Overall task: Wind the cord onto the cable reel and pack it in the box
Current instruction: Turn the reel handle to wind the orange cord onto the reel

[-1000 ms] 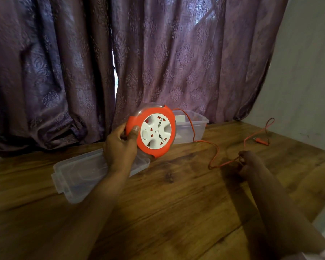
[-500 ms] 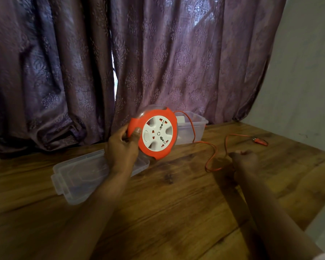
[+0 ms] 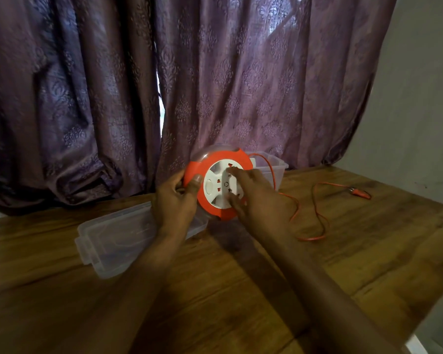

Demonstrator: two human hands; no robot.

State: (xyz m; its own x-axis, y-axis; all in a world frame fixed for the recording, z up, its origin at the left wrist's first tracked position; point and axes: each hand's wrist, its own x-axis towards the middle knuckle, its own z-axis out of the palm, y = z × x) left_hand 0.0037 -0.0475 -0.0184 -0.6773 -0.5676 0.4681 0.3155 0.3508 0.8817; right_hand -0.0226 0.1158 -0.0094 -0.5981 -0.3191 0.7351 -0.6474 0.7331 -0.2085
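An orange cable reel [image 3: 207, 164] with a white socket face is held upright above the wooden table [image 3: 241, 290]. My left hand [image 3: 173, 200] grips its left rim, thumb on the orange edge. My right hand [image 3: 253, 198] rests on the white face with fingers spread, holding nothing. A thin orange cord [image 3: 317, 215] leaves the reel's top right, loops loose across the table and ends in an orange plug [image 3: 359, 193] at the right. A clear plastic box [image 3: 271, 167] stands behind the reel.
A clear plastic lid [image 3: 113, 241] lies flat on the table at the left, partly under my left forearm. Purple patterned curtains [image 3: 215, 85] hang close behind the table. A grey wall [image 3: 420, 111] is at the right, and the table's right edge runs diagonally.
My right hand has let go of the cord and moved left onto the reel's white face. The cord now lies slack on the table.
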